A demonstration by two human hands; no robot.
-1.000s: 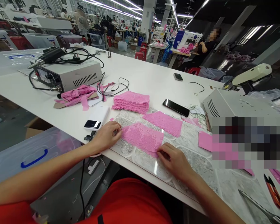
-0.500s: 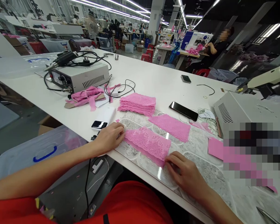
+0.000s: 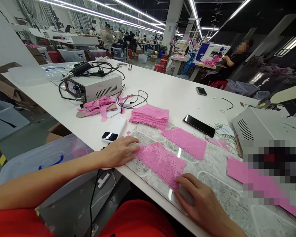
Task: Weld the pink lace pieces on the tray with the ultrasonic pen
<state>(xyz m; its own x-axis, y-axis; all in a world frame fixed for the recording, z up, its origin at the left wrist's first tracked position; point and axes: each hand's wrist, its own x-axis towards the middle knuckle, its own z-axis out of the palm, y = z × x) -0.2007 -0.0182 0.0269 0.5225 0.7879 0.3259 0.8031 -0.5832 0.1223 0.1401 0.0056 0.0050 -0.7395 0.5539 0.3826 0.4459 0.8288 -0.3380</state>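
Note:
A pink lace piece (image 3: 160, 162) lies flat on a clear patterned sheet (image 3: 212, 171) at the near edge of the white table (image 3: 162, 89). My left hand (image 3: 119, 152) rests at its left end, fingers stretched out on the lace edge. My right hand (image 3: 199, 200) lies palm down at its right corner, fingers flat and pressing the cloth. A second pink lace piece (image 3: 185, 141) lies just beyond. A stack of pink lace pieces (image 3: 150, 116) sits behind the left hand.
A white power bank (image 3: 114, 129) lies near my left hand. A grey machine box (image 3: 93, 86) with cables stands at the left, another grey box (image 3: 263, 126) at the right. Two phones (image 3: 199, 121) (image 3: 201, 91) lie on the table. A person sits at a sewing machine far back.
The view swung left and down. My left hand's fingers went from curled at the lace end to stretched flat; my right hand flattened over the lace's right corner.

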